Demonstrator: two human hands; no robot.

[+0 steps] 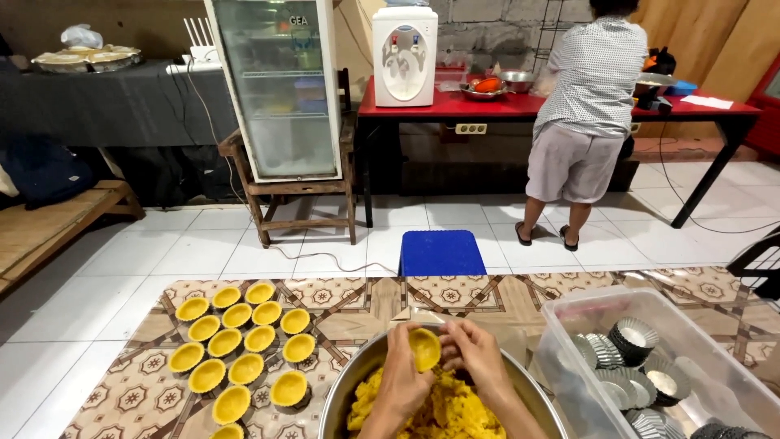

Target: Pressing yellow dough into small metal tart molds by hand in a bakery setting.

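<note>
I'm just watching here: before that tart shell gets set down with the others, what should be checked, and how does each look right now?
1. Tart shell held by both hands: left hand, right hand: ok.
2. Dough pressed evenly inside: cannot tell.
3. Dough left in the metal bowl: ok.
4. Free spot on the table beside the filled shells: ok.
5. Empty tins in the clear tub: ok.

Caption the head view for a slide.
Both hands press yellow dough into a small tart mould over a metal bowl, beside rows of lined moulds.
</note>
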